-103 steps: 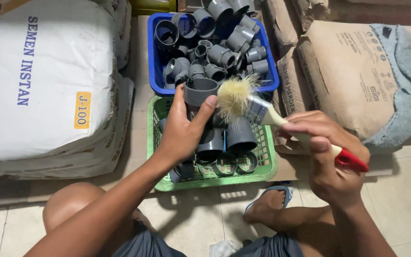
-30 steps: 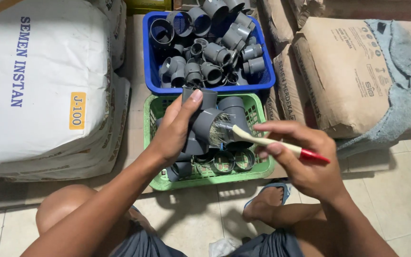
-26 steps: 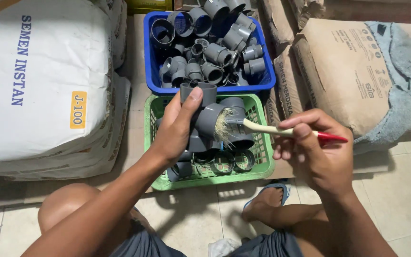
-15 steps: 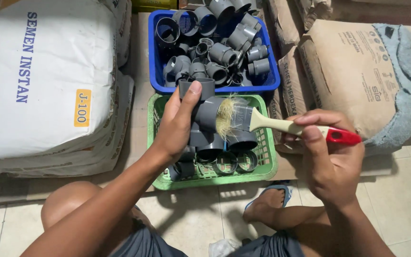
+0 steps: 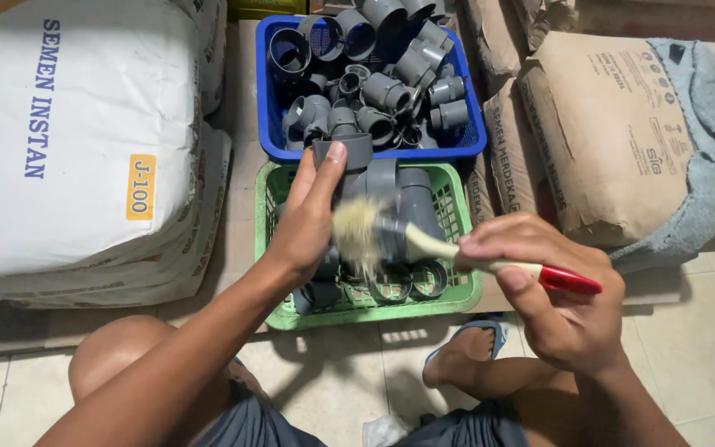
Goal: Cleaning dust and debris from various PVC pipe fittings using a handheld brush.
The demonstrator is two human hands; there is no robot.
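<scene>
The paintbrush (image 5: 457,251) has been swept lower across the grey pipe fitting (image 5: 366,178), gripped by the left hand (image 5: 308,219); the brush handle is clasped in the right hand (image 5: 552,290).

My left arm reaches forward from the lower left, forearm bare, wrist straight. The left hand (image 5: 312,219) is turned palm to the right, fingers curled round a fitting (image 5: 349,161), with the index fingertip laid flat on its top edge and the thumb hidden behind it. My right arm comes up from the lower right, wrist bent inward. The right hand (image 5: 552,294) is closed in a pinch on a brush (image 5: 457,252): thumb on the near side, index finger stretched along the top, the other fingers folded under. The two hands are near each other, not touching. One bare knee shows at lower left, a foot between the arms.
</scene>
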